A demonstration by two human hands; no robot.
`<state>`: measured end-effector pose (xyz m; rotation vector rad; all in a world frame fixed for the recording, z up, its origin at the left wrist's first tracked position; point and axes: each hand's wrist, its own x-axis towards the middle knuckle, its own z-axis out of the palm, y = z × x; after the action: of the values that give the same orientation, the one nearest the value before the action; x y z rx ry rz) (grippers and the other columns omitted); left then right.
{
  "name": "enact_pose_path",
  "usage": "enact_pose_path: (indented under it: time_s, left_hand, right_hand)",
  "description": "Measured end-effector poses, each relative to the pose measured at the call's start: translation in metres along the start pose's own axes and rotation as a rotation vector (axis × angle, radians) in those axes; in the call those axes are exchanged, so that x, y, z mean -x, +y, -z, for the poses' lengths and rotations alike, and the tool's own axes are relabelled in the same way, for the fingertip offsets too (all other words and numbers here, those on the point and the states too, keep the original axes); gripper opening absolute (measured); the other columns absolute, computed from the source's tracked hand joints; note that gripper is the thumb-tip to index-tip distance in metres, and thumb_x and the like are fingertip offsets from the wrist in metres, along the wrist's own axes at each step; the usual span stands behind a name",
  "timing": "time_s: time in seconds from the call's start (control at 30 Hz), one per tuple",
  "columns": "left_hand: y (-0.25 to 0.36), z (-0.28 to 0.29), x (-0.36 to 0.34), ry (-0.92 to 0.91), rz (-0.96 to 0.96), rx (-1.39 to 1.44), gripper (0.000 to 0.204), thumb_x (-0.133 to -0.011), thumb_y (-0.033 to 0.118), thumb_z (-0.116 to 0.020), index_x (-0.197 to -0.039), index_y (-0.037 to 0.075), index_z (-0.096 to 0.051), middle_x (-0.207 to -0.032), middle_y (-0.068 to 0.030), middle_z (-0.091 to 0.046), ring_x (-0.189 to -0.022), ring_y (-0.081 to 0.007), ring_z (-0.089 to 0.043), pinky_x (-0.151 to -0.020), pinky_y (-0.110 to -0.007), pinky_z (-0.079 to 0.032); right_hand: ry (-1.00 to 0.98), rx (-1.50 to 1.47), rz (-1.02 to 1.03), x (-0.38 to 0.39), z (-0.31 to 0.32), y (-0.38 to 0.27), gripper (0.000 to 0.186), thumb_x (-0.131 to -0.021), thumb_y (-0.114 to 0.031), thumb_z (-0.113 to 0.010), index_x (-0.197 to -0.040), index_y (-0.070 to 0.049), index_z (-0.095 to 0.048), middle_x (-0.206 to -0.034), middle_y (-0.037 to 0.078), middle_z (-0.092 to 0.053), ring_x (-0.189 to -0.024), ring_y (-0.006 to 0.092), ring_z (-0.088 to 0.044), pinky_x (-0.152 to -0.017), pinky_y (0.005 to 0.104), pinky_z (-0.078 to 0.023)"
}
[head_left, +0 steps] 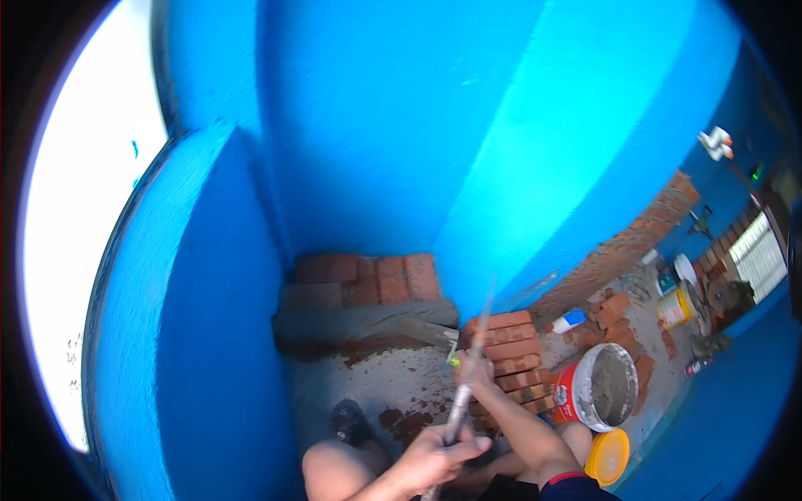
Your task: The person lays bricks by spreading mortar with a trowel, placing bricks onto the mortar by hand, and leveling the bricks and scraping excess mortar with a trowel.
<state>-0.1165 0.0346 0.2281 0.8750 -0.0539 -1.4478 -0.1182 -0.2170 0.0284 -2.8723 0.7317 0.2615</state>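
Observation:
My left hand [439, 453] is closed round a long, thin, mortar-stained stick [458, 409], which slants up and away in front of me. Farther out, my right hand [474, 376] grips a trowel [422, 329] with a bit of yellow-green showing at its handle. The trowel's grey blade points left, against the wet mortar face [355, 324] of a low brick step [363, 278] built into the corner. Part of the right hand is hidden behind the stick, whose far end is blurred.
Stacked loose bricks [510, 342] stand right of the step. Behind them are a mortar bucket [566, 392], a yellow lid [607, 457], a white-and-blue bottle [568, 321] and a yellow-and-white bucket [675, 309]. Blue walls [359, 134] enclose the corner; crumbs of mortar and brick litter the floor [334, 388].

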Motion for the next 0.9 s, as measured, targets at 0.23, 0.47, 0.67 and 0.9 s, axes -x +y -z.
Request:
enact_pose_path:
  time_s: [0.23, 0.47, 0.67, 0.9]
  left_hand:
    - [0.007, 0.001, 0.004, 0.081, -0.189, 0.245, 0.021, -0.087, 0.004, -0.062, -0.072, 0.01, -0.048, -0.052, 0.004, -0.036, -0.035, -0.0064, -0.027, -0.035, -0.022, -0.02]
    - [-0.013, -0.009, 0.004, 0.151, -0.312, 0.07, 0.026, -0.092, 0.016, -0.061, -0.07, 0.012, -0.047, -0.047, 0.001, -0.036, -0.032, -0.0111, -0.029, -0.036, -0.026, -0.026]
    - [-0.04, -0.029, -0.033, 0.244, -0.459, -0.285, 0.034, -0.096, 0.029, -0.055, -0.072, 0.007, -0.049, -0.045, 0.0018, -0.033, -0.031, -0.009, -0.025, -0.031, -0.024, -0.024]
    - [-0.07, -0.06, -0.061, 0.328, -0.585, -0.574, 0.034, -0.097, 0.029, -0.056, -0.073, 0.007, -0.047, -0.048, 0.0002, -0.039, -0.034, -0.0103, -0.033, -0.031, -0.025, -0.029]
  right_hand:
    - [0.271, -0.147, -0.274, 0.147, 0.151, 0.125, 0.039, -0.078, -0.03, -0.072, -0.11, -0.01, -0.062, -0.108, 0.016, -0.064, -0.1, 0.0366, -0.061, -0.084, 0.0451, -0.049]
    - [0.383, 0.205, -0.795, 0.29, 0.178, 0.267, 0.032, -0.078, -0.021, -0.071, -0.106, -0.008, -0.065, -0.104, 0.016, -0.066, -0.091, 0.0345, -0.065, -0.081, 0.0452, -0.051]
    - [-0.276, 0.766, -0.654, 0.297, 0.074, 0.369, 0.03, -0.088, -0.017, -0.05, -0.11, -0.021, -0.07, -0.116, 0.005, -0.066, -0.11, 0.0215, -0.06, -0.095, 0.0491, -0.036]
    - [0.437, -0.643, -0.128, 0.277, 0.136, 0.2, 0.036, -0.08, -0.029, -0.074, -0.105, -0.004, -0.064, -0.104, 0.012, -0.064, -0.089, 0.0265, -0.065, -0.073, 0.0353, -0.052]
